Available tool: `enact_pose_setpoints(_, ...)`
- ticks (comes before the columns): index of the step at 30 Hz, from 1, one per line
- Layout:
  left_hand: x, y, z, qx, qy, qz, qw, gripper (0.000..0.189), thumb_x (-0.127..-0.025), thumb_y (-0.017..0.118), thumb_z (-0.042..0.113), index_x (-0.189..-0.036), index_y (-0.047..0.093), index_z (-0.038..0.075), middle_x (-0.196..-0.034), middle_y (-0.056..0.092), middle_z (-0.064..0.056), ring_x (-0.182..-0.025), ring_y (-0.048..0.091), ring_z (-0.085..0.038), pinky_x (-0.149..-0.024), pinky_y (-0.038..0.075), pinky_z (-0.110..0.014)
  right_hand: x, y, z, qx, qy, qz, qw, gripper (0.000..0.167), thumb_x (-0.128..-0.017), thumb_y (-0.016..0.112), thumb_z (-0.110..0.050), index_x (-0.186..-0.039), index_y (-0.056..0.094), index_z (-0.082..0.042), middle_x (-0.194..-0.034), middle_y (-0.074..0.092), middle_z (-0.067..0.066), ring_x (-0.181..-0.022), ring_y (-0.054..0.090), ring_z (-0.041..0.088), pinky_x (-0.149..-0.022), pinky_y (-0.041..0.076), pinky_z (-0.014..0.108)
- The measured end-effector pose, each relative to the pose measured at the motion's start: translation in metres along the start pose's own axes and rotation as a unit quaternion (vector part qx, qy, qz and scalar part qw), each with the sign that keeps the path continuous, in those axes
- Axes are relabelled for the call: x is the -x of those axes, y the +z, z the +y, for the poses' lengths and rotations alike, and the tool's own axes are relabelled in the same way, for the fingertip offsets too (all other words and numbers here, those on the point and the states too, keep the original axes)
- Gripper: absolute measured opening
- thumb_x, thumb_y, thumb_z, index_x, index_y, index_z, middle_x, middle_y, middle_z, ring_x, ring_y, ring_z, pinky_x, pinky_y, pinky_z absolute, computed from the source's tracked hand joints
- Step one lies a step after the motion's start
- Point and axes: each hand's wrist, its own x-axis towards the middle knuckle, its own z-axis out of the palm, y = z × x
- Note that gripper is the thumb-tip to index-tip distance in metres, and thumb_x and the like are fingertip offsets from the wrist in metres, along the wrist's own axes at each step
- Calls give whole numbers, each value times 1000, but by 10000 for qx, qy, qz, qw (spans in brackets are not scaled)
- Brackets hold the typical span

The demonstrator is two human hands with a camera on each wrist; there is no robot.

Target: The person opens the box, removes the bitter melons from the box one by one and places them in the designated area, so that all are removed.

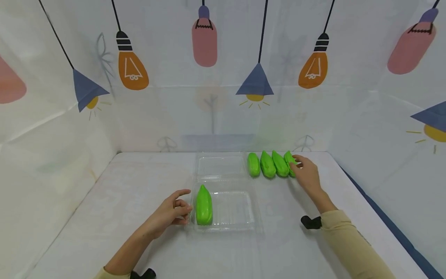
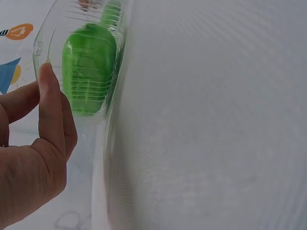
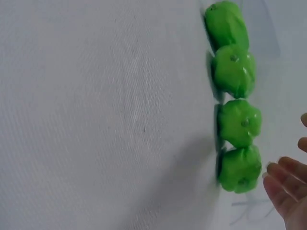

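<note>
A clear plastic clamshell box (image 1: 231, 224) lies open, its lid (image 1: 221, 158) folded back away from me. Inside the tray's left side is one glossy green vegetable (image 1: 204, 206), pepper-like, lobed at one end and pointed at the other. My left hand (image 1: 170, 213) pinches the tray's left rim, with the fingertips meeting at the rim in the left wrist view. Several similar green vegetables (image 1: 267, 164) are lined up to the right of the lid. My right hand (image 1: 306, 172) reaches over the rightmost green vegetable (image 3: 240, 170), fingers spread and slightly bent; a small gap separates them in the right wrist view.
White cloth covers the table (image 1: 115, 201). A pale back wall (image 1: 167, 108) printed with hanging lamps and bulbs rises behind the far edge. Black camera mounts (image 1: 311, 222) stick out from the wrists. A blue strip (image 1: 393, 228) runs along the right table edge.
</note>
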Motion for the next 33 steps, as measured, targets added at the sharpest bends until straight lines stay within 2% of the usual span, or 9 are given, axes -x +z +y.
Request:
enact_pose_setpoints(4,2,1,-1,34,-62,49,10000,69,-95,67,20,-153,29,11,-94,57,-3,-78,60,-14,-68,59,-26,3,4,-12,-218,-190,-97,9995,41,-98,58,-21,-133,59,1,-123,64,26,-104,64,39,-83,54,49)
enact_pose_setpoints(12,1,-2,2,-27,10,-82,10000,73,-95,68,21,-153,27,9,-95,56,-4,-78,61,-13,-68,60,-27,8,15,-32,-504,-527,-263,9970,39,-96,62,-18,-131,61,0,-123,65,24,-102,65,35,-83,55,40)
enact_pose_setpoints(20,-2,-4,4,-135,19,-89,9999,70,-95,67,19,-153,28,9,-94,55,-4,-78,61,-14,-68,60,-28,14,26,-59,-704,-1071,-514,9904,40,-93,67,-13,-130,62,1,-125,65,23,-101,66,35,-83,58,46)
enact_pose_setpoints(23,-3,-4,3,-137,18,-85,9999,71,-95,68,20,-153,29,10,-94,55,-4,-78,61,-15,-68,60,-28,19,30,-69,-786,-1157,-694,9877,41,-92,68,-12,-131,61,0,-127,64,22,-102,67,35,-84,59,46)
enact_pose_setpoints(29,-3,-4,1,-93,48,-112,9999,73,-94,69,21,-153,29,10,-95,55,-4,-78,61,-15,-68,60,-27,31,36,-88,-992,-1240,-975,9825,42,-92,68,-11,-132,61,0,-128,63,22,-100,69,33,-83,60,44)
enact_pose_setpoints(33,-2,-3,2,-47,59,-89,9999,72,-94,69,20,-152,29,10,-94,55,-4,-77,61,-14,-67,60,-26,35,40,-98,-1036,-1468,-1073,9779,43,-90,70,-12,-132,62,-3,-122,66,21,-96,70,30,-79,61,40)
